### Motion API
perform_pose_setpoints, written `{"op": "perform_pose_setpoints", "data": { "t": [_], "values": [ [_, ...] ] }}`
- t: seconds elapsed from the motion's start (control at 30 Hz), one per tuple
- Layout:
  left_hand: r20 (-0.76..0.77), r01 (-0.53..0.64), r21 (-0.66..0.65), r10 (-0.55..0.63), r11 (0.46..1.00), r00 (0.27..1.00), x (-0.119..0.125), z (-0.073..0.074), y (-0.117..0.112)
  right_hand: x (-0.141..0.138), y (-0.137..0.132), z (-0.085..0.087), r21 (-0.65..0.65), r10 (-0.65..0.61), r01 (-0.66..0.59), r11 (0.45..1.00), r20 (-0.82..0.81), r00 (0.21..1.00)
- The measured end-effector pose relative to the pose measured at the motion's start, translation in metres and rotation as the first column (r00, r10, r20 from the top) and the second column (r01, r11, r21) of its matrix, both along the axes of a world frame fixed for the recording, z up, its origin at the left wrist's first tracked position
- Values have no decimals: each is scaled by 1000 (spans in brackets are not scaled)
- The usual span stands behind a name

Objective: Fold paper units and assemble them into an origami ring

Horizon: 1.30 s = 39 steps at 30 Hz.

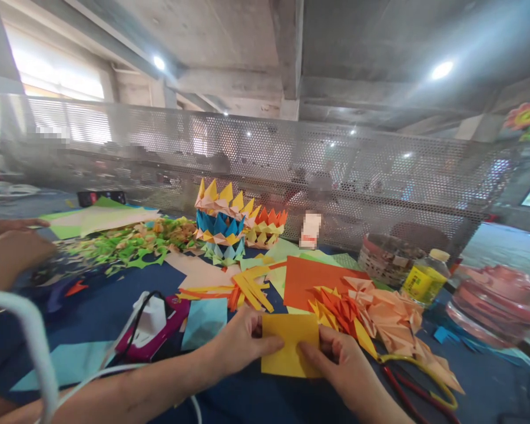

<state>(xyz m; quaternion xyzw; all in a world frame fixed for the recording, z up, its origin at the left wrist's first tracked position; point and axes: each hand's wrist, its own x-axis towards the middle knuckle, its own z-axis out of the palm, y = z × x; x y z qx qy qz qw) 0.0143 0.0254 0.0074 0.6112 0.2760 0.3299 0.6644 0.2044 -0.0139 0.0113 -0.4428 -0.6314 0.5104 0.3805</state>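
Observation:
A square of yellow paper (294,330) is held up in front of me, above the dark blue table. My left hand (244,338) pinches its left edge, thumb on the near face. On its right edge my right hand (342,359) grips it the same way. Folded paper points (388,312) in yellow, orange and peach lie just beyond my right hand. Scissors (417,383) with yellow and red handles rest to its right. Left of my left hand are a light blue sheet (205,321) and a purple device (159,330) with a white plug and cable on it.
Folded paper crowns (223,224) stand stacked by the mesh partition (247,147). Green paper scraps (132,241) are heaped at left, near another person's hand (15,250). A yellow-labelled bottle (425,277) and a pink jug (497,303) stand right. A white tube (30,335) curves in front at left.

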Motion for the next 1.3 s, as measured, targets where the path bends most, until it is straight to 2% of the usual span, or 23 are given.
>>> {"op": "perform_pose_setpoints", "data": {
  "t": [0.07, 0.13, 0.2, 0.27, 0.37, 0.5, 0.6, 0.7, 0.8, 0.93, 1.03, 1.2, 1.3],
  "values": [
    [6, -12, -35, 12, 999, 1000, -5, 1, 2, 0, 1, -2, 21, -11, 10, 1000, 29, 1000],
    [32, -4, -81, 7, 997, 999, -11, 3, 2, 0, -1, -4, 96, -88, 81, 992, 67, 994],
    [70, 8, -127, 1, 992, 998, -17, 6, 1, 0, -4, -6, 238, -208, 178, 955, 104, 973],
    [100, 20, -164, -4, 986, 995, -20, 8, 0, 2, -8, -7, 396, -296, 216, 892, 151, 943],
    [121, 43, -210, -18, 977, 993, -22, 9, -2, 5, -12, -6, 547, -331, 146, 824, 256, 908],
    [99, 66, -230, -44, 971, 994, -20, 7, -3, 5, -12, -1, 605, -262, -15, 796, 367, 893],
    [31, 64, -199, -59, 978, 998, -20, 3, -5, 3, -10, 2, 590, -208, -46, 806, 354, 912],
    [-68, 92, -104, -99, 990, 993, -21, -2, -7, 1, -11, 1, 527, -200, 48, 848, 234, 951],
    [-99, 108, -25, -110, 994, 989, -19, -3, -9, -3, -13, -3, 416, -256, 173, 893, 152, 955],
    [24, 45, -51, -44, 998, 999, -17, -3, -12, -8, -14, -7, 319, -379, 325, 890, 125, 917],
    [106, 97, -89, -87, 991, 991, -16, -4, -15, -11, -15, -7, 283, -418, 376, 882, 105, 902],
    [-48, 12, -54, -15, 998, 999, -11, -11, -19, -17, -21, -5, 224, -402, 378, 898, 72, 913],
    [-61, -10, -62, 7, 998, 998, -9, -14, -18, -20, -23, -3, 186, -396, 382, 905, 43, 917]
  ]
}}
